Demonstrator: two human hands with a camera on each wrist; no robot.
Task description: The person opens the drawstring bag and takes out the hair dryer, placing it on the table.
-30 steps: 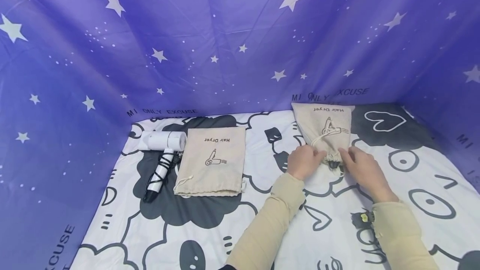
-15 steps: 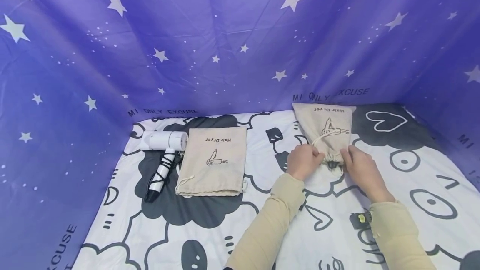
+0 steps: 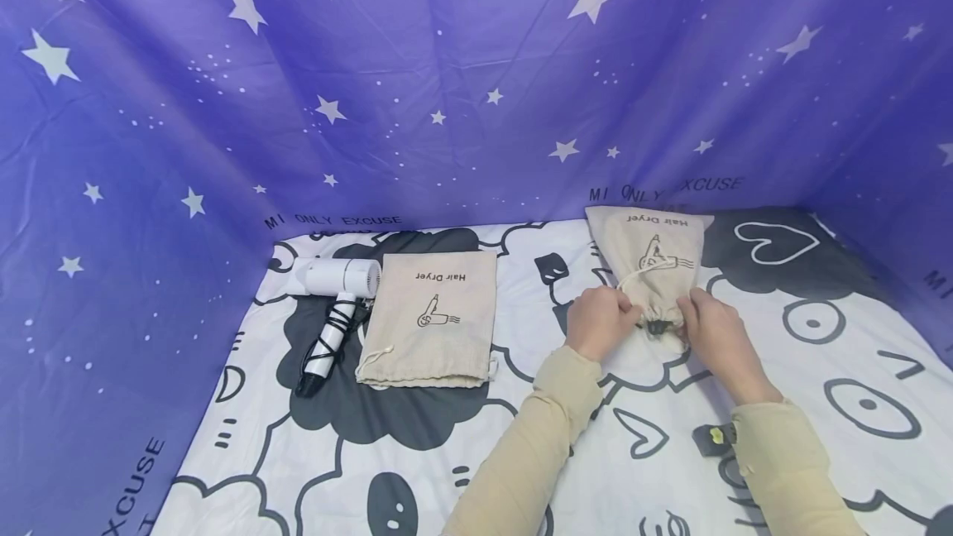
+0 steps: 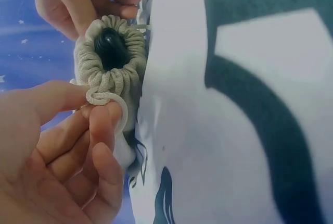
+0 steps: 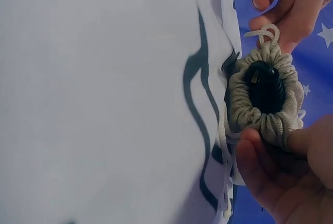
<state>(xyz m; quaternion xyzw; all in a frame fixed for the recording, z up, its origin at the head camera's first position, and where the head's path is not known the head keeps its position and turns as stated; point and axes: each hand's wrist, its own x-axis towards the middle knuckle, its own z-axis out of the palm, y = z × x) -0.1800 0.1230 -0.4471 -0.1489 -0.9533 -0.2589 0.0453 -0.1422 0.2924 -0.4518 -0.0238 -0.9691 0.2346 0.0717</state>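
A beige drawstring bag [image 3: 658, 251] printed "Hair Dryer" lies at the right of the bed, its mouth gathered towards the person. Inside the puckered mouth a black ribbed end [image 4: 110, 47] shows in the left wrist view. The left hand [image 3: 599, 323] pinches the white cord loop [image 4: 106, 98] at one side of the mouth. On the opposite side, the right hand [image 3: 725, 342] pinches the gathered cloth [image 5: 270, 125] between thumb and fingers. The rest of the bag's contents is hidden.
A second beige bag [image 3: 428, 346] lies flat left of centre. Beside it is a white hair dryer [image 3: 338, 277] with a black cord wound round its handle. A purple starry curtain [image 3: 447, 64] stands behind the patterned sheet [image 3: 581, 478].
The head view has shifted slightly, moving the scene a little to the right. Both hands stay at the bag's mouth, and the opening looks slightly more gathered.
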